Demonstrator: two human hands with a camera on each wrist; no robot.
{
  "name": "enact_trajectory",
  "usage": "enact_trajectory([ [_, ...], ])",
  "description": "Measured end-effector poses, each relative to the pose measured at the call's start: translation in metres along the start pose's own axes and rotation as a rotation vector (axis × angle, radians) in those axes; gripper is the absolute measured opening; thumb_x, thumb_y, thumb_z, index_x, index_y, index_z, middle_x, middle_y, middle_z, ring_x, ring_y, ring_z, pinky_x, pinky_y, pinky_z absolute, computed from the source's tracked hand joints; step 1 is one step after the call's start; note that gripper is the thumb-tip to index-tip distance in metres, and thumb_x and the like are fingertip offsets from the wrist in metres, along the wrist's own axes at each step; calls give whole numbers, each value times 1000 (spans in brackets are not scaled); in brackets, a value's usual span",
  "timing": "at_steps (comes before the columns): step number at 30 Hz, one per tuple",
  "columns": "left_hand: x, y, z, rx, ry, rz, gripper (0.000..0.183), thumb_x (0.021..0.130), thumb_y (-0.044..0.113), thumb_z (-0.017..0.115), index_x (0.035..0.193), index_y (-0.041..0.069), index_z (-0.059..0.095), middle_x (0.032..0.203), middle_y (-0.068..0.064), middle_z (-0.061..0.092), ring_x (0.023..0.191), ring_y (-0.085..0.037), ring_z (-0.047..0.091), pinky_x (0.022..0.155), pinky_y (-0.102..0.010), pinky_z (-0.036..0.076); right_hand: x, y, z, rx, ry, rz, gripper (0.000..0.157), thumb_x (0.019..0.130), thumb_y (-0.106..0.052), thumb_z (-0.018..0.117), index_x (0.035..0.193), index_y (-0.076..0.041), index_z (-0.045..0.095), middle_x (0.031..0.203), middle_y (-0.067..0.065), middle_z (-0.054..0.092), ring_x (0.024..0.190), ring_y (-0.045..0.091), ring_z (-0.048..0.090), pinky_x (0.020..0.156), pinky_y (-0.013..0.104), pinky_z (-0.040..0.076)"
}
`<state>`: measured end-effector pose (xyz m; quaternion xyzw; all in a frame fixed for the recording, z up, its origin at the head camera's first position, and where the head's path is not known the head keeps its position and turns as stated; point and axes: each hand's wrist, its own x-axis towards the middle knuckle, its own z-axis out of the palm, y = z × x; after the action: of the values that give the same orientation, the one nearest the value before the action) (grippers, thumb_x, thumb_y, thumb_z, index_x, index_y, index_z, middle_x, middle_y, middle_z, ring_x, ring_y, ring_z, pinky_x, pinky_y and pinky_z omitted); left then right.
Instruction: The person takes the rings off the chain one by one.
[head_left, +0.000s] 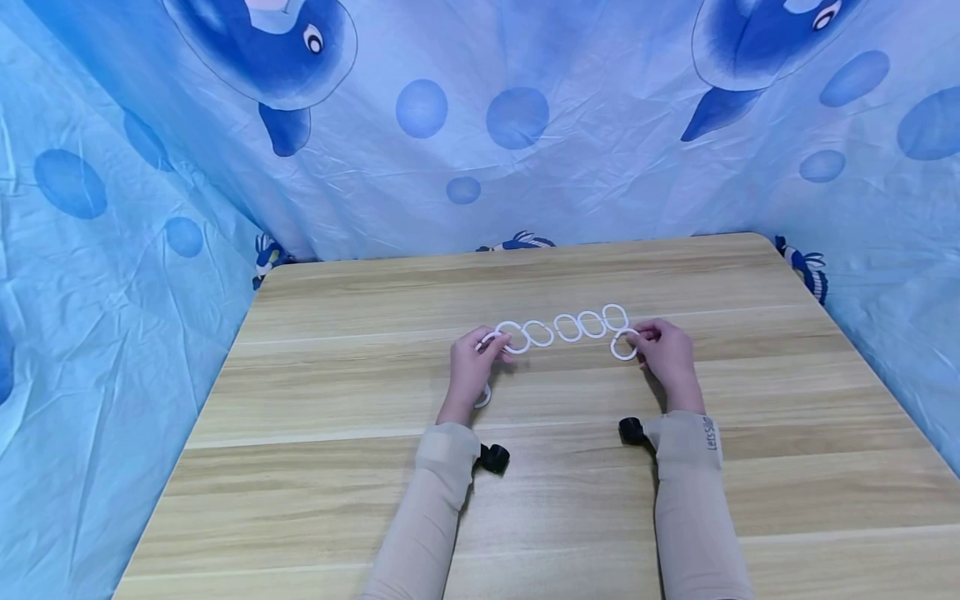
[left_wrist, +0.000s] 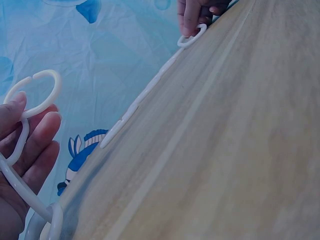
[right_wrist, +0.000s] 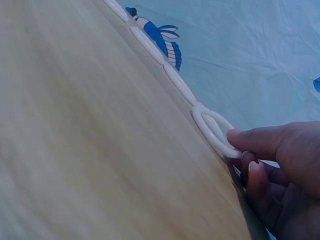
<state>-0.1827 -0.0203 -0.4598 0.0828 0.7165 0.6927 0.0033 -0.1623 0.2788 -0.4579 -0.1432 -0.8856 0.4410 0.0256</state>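
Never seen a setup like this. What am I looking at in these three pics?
No robot: these are a person's bare left hand and right hand. The wide picture comes from a camera on the head, looking forward and down. The other two come from black wrist cameras, one per arm, each watching its own hand. On the wooden table lies a row of white rings. The left hand holds a raised ring, with further rings below it; the right hand pinches the end ring at the row's right. Whether all are linked, I can't tell.
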Motion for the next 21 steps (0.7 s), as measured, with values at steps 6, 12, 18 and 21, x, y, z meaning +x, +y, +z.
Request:
enact_trajectory([
  [6,-1,-2,1,15,13,36,23,91,11,66,95,-12,66,91,-30,70,75,-48,67,75,-43,61,0,2,2,-15,23,-35,20,94,-12,61,108,2,64,96,16,64,60,5,56,51,18,54],
  [12,-2,-1,1,22,19,57,20,91,10,67,92,-10,67,88,-28,70,72,-45,68,71,-38,62,1,2,4,-15,36,-39,19,94,-10,61,108,2,64,98,17,65,58,4,55,51,18,54],
  [18,-2,0,2,25,25,53,20,90,10,67,92,-9,67,88,-28,70,70,-41,69,69,-35,62,2,0,7,-61,78,-33,17,92,-11,63,105,0,66,96,16,67,60,5,55,53,17,51],
  [21,-2,-1,1,21,23,40,21,90,11,67,93,-9,67,89,-28,70,72,-43,69,71,-38,62,3,-2,9,-100,101,-39,17,92,-13,64,104,0,67,95,15,68,68,10,57,62,19,47],
])
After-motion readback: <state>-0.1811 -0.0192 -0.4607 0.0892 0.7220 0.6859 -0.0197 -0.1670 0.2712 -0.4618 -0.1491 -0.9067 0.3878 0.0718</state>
